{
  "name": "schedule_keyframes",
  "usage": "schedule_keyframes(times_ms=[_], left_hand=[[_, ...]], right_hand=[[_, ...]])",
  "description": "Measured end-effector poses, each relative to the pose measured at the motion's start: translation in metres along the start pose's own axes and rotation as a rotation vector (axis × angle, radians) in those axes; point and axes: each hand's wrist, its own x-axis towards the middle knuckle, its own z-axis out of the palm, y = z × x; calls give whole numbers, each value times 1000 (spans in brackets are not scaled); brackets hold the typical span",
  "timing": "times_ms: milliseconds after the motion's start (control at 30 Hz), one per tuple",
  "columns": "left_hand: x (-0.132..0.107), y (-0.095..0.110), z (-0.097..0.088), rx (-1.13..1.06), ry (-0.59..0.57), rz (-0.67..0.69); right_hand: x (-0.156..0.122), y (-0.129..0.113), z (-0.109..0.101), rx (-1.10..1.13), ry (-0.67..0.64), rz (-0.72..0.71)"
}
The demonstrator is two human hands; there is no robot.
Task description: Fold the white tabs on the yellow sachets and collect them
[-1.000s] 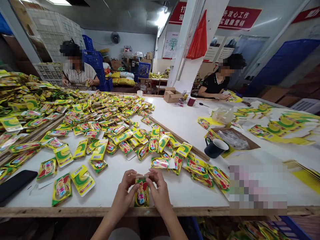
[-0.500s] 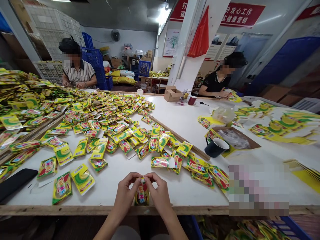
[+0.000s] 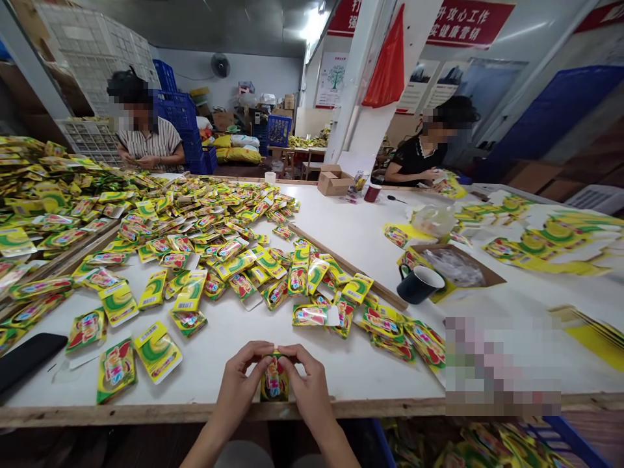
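Observation:
Near the table's front edge a small printed carton stands between my hands, yellow and green with a red picture and coloured letters facing me. My left hand pinches its top left corner, thumb in front and fingers curled over the upper edge. On the other side my right hand grips the top right corner the same way. The fingertips almost meet over the top end, so its flap is mostly hidden. Closest on the left lie a loose carton with a green-banded back and another carton face up.
A large heap of similar cartons spreads over the left and middle of the white table. Wooden strips divide it. To the right are a dark mug and an open box with plastic. A phone lies left. Two people sit across.
My thumbs have slid down slightly onto the carton's front face while the fingers stay over its top. The whole view has shifted slightly; the heap looks unchanged.

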Motion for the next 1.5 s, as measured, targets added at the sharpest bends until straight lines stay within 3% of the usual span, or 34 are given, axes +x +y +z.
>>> schedule_keyframes(times_ms=[100,300,367,433,567,633,700,800,933,1067,1133,1267,1500], left_hand=[[-4,0,2,-18,-7,-28],[-3,-8,1,35,-2,-120],[-2,-9,5,83,-20,-119],[-2,-7,9,123,-41,-99],[-9,-3,10,151,-52,-63],[-14,-4,6,155,-43,-61],[-17,-6,0,159,-26,-64],[-14,-10,-7,162,39,-46],[-2,-10,-4,139,108,62],[5,-8,8,30,-75,34],[5,-8,10,-35,-137,-5],[0,-10,6,-80,-153,-11],[2,-3,-2,-57,-191,-80]], right_hand=[[-11,-10,-32,-96,98,-8],[-65,-31,-200,-661,386,225],[-73,-31,-223,-687,413,302],[-65,-23,-207,-523,409,344],[-11,9,-114,-125,279,323],[19,24,-76,-90,260,308],[39,32,-56,-107,273,287],[44,31,-53,-125,243,232],[22,8,-57,-192,105,112],[3,-5,-48,-237,-76,-3],[-1,0,-42,-142,-34,20],[-5,17,-30,51,56,64],[-1,13,-26,15,13,63]])
